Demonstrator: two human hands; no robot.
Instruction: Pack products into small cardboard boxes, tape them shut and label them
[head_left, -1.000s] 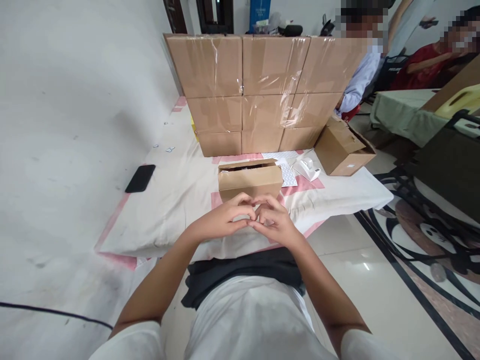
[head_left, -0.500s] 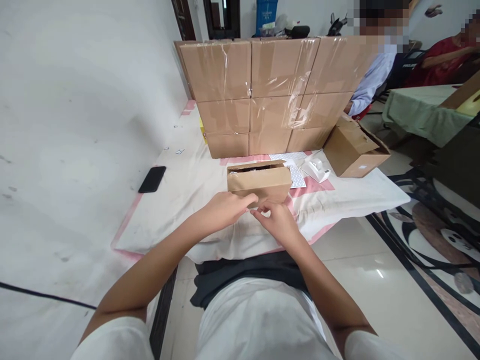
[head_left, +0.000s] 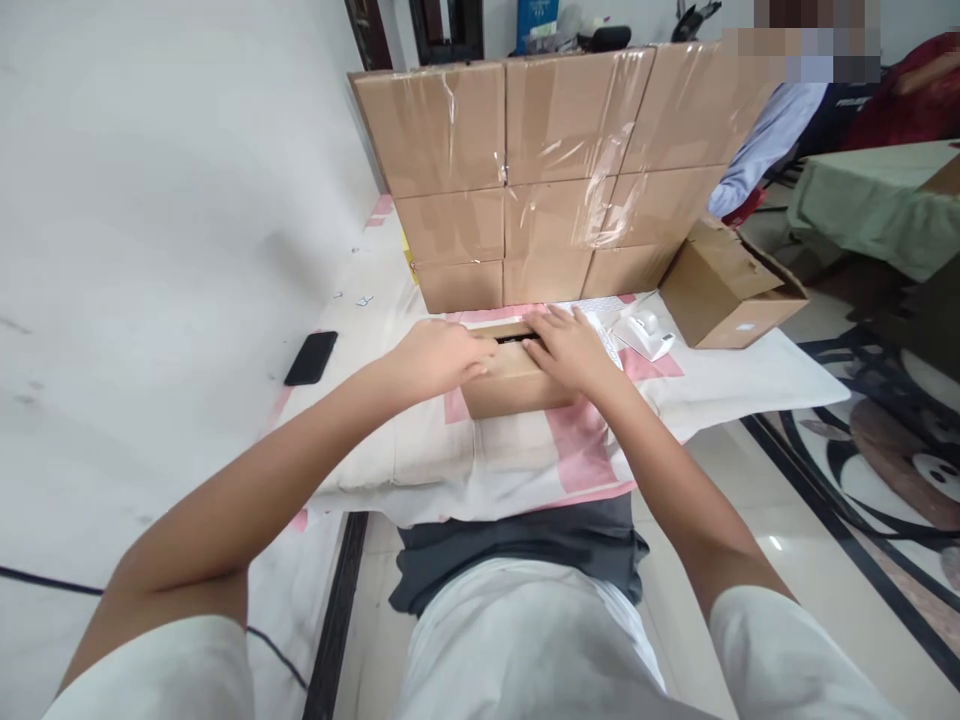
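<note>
A small brown cardboard box point(head_left: 517, 392) lies on the cloth-covered table in front of me, a dark narrow gap showing along its top. My left hand point(head_left: 439, 358) grips its upper left end, fingers bent over the top edge. Over the upper right end, my right hand point(head_left: 568, 350) has its thumb at the near edge and its fingers reaching across to the far edge. Both hands touch the box and partly cover its top. What is inside cannot be made out.
Taped cardboard boxes point(head_left: 540, 180) form a wall behind. A white tape dispenser point(head_left: 645, 333) and an opened carton point(head_left: 727, 290) stand to the right. On the left lies a black phone point(head_left: 311, 358), near the white wall. Another person's sleeve point(head_left: 776, 135) shows behind the boxes.
My hands have moved up from the front of the box, where their fingertips were close together, and spread apart onto its top ends. The view has shifted slightly.
</note>
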